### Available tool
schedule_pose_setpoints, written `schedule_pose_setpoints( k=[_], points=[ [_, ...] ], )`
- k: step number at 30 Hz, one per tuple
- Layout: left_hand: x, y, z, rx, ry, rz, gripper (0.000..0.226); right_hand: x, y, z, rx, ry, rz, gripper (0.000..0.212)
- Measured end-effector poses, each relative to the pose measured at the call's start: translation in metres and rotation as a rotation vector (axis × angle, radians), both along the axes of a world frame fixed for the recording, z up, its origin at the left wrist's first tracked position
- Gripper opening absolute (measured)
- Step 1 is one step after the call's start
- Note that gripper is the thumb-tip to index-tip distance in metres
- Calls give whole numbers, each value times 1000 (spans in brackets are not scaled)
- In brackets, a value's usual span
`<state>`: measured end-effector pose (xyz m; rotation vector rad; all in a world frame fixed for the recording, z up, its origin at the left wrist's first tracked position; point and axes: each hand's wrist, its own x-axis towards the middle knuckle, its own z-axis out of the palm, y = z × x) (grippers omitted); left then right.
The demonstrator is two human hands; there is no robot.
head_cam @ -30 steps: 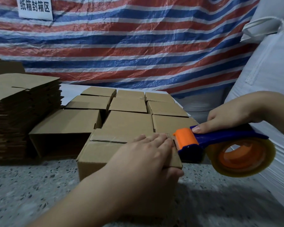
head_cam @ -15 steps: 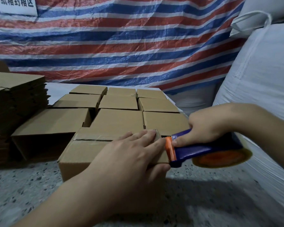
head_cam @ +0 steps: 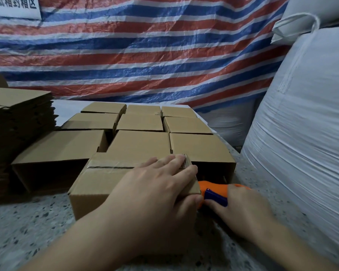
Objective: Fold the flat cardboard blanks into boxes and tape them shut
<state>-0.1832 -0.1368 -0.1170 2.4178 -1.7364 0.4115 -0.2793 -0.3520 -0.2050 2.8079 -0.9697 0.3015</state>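
Left hand [head_cam: 157,184] lies flat on the taped cardboard box [head_cam: 106,178] (seam glossy); right hand [head_cam: 241,210] grips the tape dispenser [head_cam: 213,192] against its right end.

Both forearms reach forward from the lower edge of the view. The left hand [head_cam: 157,184] lies palm down with its fingers spread and nearly straight, thumb hooked over an edge at the right. The right hand [head_cam: 241,210] sits lower, just beside it, back upward, fingers curled in a grip around a handle.
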Motion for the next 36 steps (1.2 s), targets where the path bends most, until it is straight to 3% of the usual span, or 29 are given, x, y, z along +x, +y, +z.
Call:
schedule_pose_setpoints(
  k=[4,7,9,13,18,20,24,26,30,31,33,34,36],
  points=[
    [-1,0,0,-1,15,3,81,-9,6,-7,92,-34,-1,63],
    [-3,0,1,0,13,12,83,-5,7,18,69,-37,-19,77],
    [-3,0,2,-6,16,14,84,1,11,42,161,-246,56,80],
    [-4,0,2,-6,0,5,86,36,32,67,874,-931,301,64],
    [-2,1,-1,-34,-7,-6,87,71,63,47,1646,-917,224,54],
    [0,0,-4,-64,2,7,86,68,65,35,1826,-913,252,56],
    [2,1,-7,-135,7,-3,76,59,71,25,1801,-936,312,38],
    [1,3,-5,-206,50,-19,74,59,70,25,1738,-928,244,42],
    [-2,24,3,-445,144,-51,67,49,67,24,1334,-965,276,33],
    [-1,33,2,-539,125,-41,61,44,67,21,1257,-1013,307,33],
    [6,55,-8,-757,145,35,51,32,67,11,1212,-1090,438,57],
    [11,67,-17,-852,198,101,51,27,67,3,1216,-1099,513,68],
    [20,83,-33,-953,410,235,55,18,75,-6,1164,-1044,659,64]
  ],
)
